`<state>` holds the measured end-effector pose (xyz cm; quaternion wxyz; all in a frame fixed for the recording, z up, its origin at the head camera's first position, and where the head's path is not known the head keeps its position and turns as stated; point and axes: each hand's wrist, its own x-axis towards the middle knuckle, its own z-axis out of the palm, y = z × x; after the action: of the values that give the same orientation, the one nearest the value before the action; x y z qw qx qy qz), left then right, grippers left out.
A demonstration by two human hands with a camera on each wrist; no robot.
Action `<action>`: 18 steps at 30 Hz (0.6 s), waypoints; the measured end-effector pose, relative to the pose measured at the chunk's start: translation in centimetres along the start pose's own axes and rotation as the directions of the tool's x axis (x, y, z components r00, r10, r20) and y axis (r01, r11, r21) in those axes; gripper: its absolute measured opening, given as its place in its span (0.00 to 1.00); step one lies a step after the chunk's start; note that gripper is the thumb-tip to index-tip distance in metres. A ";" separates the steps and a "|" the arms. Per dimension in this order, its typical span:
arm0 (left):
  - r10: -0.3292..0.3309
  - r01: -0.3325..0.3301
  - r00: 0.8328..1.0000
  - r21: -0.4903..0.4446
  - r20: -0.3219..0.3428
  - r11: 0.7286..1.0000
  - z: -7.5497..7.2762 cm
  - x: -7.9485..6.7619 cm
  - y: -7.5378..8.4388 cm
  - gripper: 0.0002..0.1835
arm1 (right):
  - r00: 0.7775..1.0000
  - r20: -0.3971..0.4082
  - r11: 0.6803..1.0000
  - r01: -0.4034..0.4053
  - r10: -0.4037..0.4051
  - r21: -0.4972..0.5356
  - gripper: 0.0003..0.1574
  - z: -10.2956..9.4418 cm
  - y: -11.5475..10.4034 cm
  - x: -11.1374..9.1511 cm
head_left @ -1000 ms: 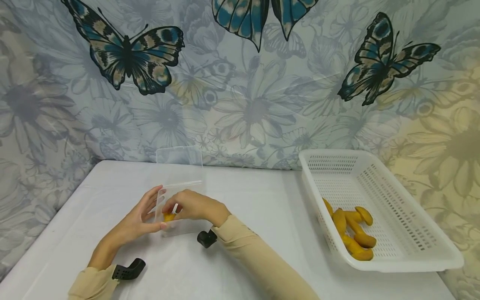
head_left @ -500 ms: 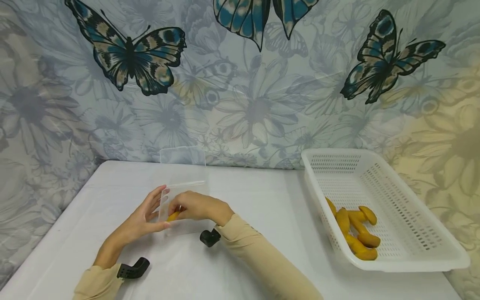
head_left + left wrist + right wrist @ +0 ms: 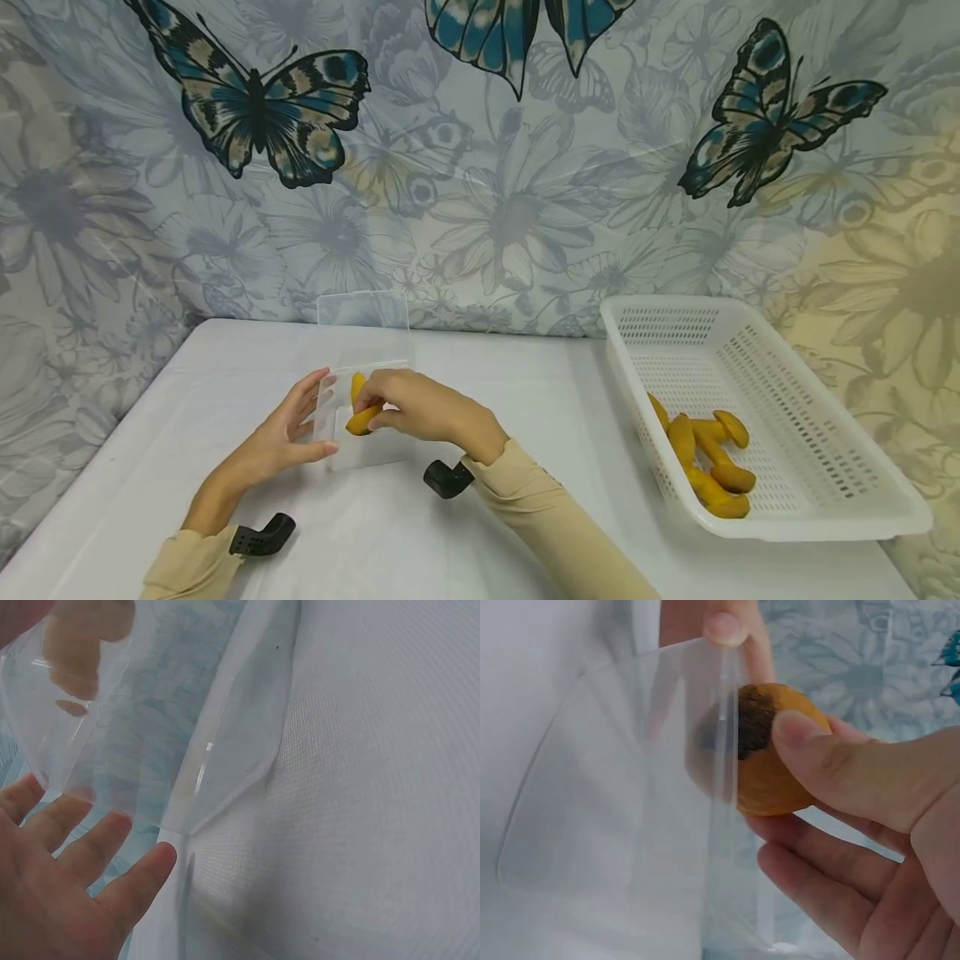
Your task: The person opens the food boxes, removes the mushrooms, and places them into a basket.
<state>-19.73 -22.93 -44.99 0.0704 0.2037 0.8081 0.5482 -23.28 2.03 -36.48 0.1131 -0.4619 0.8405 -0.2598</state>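
A clear plastic box point(image 3: 390, 450) with a raised transparent lid point(image 3: 363, 333) stands on the table. My left hand point(image 3: 273, 437) is at its left side, fingers spread, the thumb toward the near corner. In the left wrist view the left hand's fingertips point(image 3: 112, 825) lie against or close to the clear wall. My right hand point(image 3: 423, 408) pinches a yellow mushroom point(image 3: 361, 423) between thumb and fingers at the box's opening. The right wrist view shows its rounded end point(image 3: 780, 787) with a dark brown patch, partly behind the clear wall.
A white perforated basket point(image 3: 832, 500) stands at the right with several yellow mushrooms point(image 3: 731, 479) in its near left part. White cloth point(image 3: 517, 400) covers the table. Behind it hangs a butterfly-patterned backdrop point(image 3: 517, 225).
The mushroom in my right hand has come up and turned, so its length now shows above the fingers. The right hand has shifted right. The left hand stays by the box.
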 end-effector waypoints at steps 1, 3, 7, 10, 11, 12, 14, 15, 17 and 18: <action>-0.002 0.002 1.000 0.000 -0.003 1.000 0.0 0.0 0.0 0.54 | 1.000 -0.024 1.000 0.003 -0.003 -0.017 0.10 -0.2 -0.1 -0.4; -0.004 0.004 1.000 0.000 0.000 1.000 0.1 0.1 -0.1 0.54 | 0.998 -0.066 0.999 0.009 -0.013 -0.047 0.10 -0.5 -0.3 -1.2; -0.011 0.011 1.000 -0.005 0.000 1.000 0.2 0.1 -0.1 0.54 | 0.992 -0.122 0.998 0.014 -0.022 -0.068 0.11 -1.1 -0.5 -3.2; -0.010 0.010 1.000 -0.005 0.001 1.000 0.2 0.0 -0.1 0.54 | 0.987 -0.159 0.998 0.007 -0.018 -0.070 0.11 -1.5 -0.5 -5.1; -0.008 0.008 1.000 -0.007 0.000 1.000 0.2 0.0 0.0 0.54 | 0.985 -0.173 0.998 0.002 -0.014 -0.070 0.11 -1.6 -0.5 -5.7; -0.005 0.005 1.000 -0.008 0.001 1.000 0.2 0.0 0.0 0.54 | 0.982 -0.188 0.998 -0.006 -0.007 -0.068 0.11 -1.7 -0.4 -6.4; 0.003 -0.003 1.000 -0.006 0.001 1.000 0.1 -0.1 0.0 0.54 | 0.976 -0.217 0.998 -0.022 0.008 -0.063 0.11 -1.8 -0.1 -7.7; 0.006 -0.006 1.000 -0.006 0.003 1.000 0.1 -0.1 0.0 0.54 | 0.973 -0.232 0.998 -0.030 0.016 -0.060 0.11 -1.9 0.0 -8.3; 0.009 -0.009 1.000 -0.010 0.005 1.000 0.1 -0.1 0.1 0.54 | 0.965 -0.260 0.998 -0.046 0.031 -0.053 0.11 -2.0 0.3 -9.4; 0.009 -0.009 1.000 -0.010 0.007 1.000 0.1 -0.1 0.1 0.54 | 0.962 -0.272 0.997 -0.052 0.036 -0.050 0.12 -2.1 0.5 -9.9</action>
<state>-19.60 -22.87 -44.97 0.0719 0.2089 0.8041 0.5519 -19.09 11.20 -35.46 -0.0100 -0.4063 0.8650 -0.2942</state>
